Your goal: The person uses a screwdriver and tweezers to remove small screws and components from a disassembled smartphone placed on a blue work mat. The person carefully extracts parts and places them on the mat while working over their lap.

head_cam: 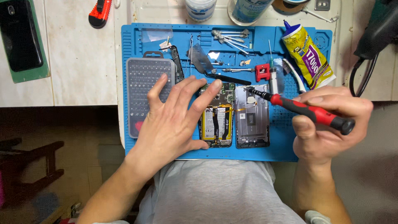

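Opened phone with yellow-edged battery and bare circuit board, left hand spread flat, fingertips on it, right hand closed around red-and-black screwdriver, tip over grey back cover alongside, blue mat beneath.

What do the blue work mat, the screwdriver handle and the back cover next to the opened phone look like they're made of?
The blue work mat looks like silicone or soft rubber: matte, with moulded compartments. The screwdriver in the right hand has a red and black handle, probably plastic with a rubbery coating, and a dark metal shaft. The back cover beside the opened phone looks like grey metal with a dull sheen, though it could be plastic.
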